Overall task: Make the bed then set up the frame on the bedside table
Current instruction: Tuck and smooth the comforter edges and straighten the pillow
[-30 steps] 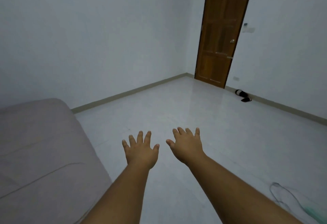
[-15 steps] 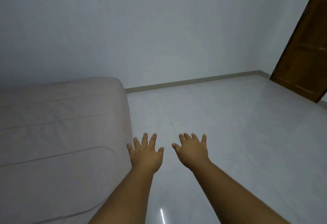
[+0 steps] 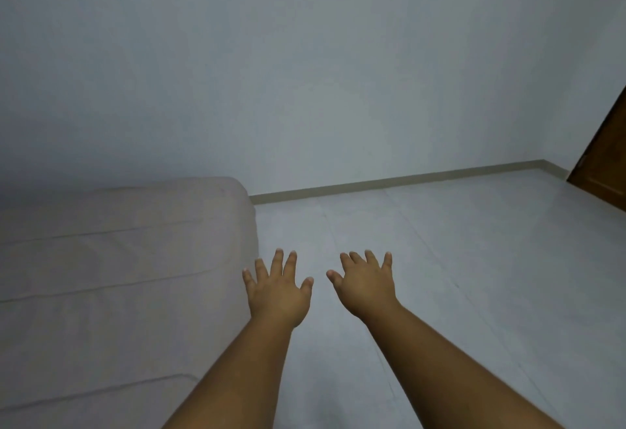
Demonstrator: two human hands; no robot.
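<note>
A bed (image 3: 111, 266) with a plain pale beige cover fills the left side, its far corner near the wall. My left hand (image 3: 277, 289) is stretched out palm down, fingers spread, right beside the bed's side edge and holding nothing. My right hand (image 3: 367, 283) is held out the same way over the floor, a short gap from the left hand, also with nothing in it. No frame and no bedside table are in view.
A pale tiled floor (image 3: 457, 276) spreads to the right of the bed. A blank white wall (image 3: 305, 73) with a beige skirting board runs behind. A brown wooden door (image 3: 606, 164) shows at the right edge.
The view has swung left: the door slid to the right edge and more of the bed came into sight. Both hands stay outstretched and spread.
</note>
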